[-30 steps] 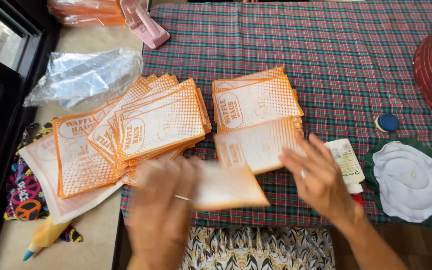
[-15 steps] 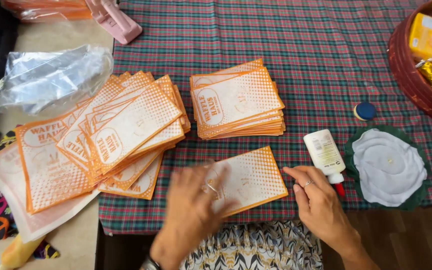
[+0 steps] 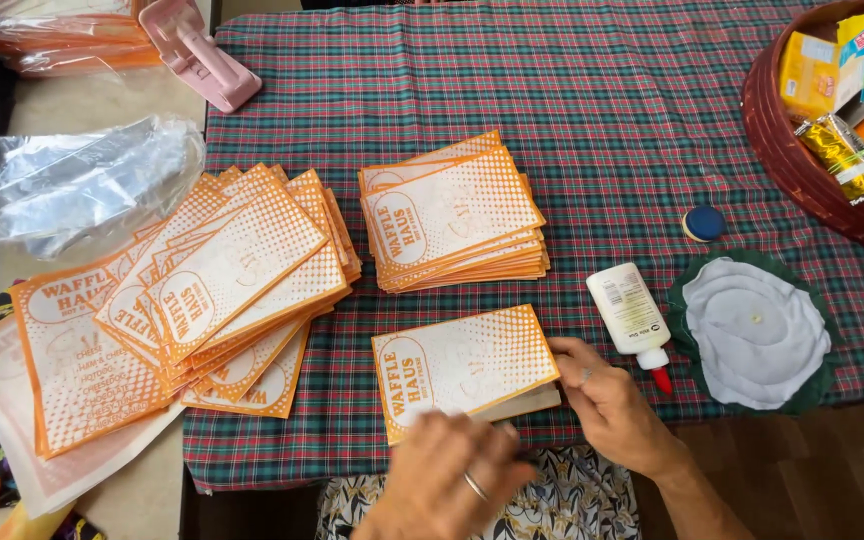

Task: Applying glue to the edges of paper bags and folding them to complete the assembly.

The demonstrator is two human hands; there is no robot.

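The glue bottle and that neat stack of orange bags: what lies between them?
Nothing but bare plaid tablecloth lies between the glue bottle and the neat stack, seen in the head view.

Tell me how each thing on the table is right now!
Paper bag: flat, under both hands.
Left hand: pressing its near edge.
Right hand: at its right end.
Neat stack: squared.
Fanned pile: spread out.
Glue bottle: lying down, red tip uncapped.
Blue cap: off, apart.
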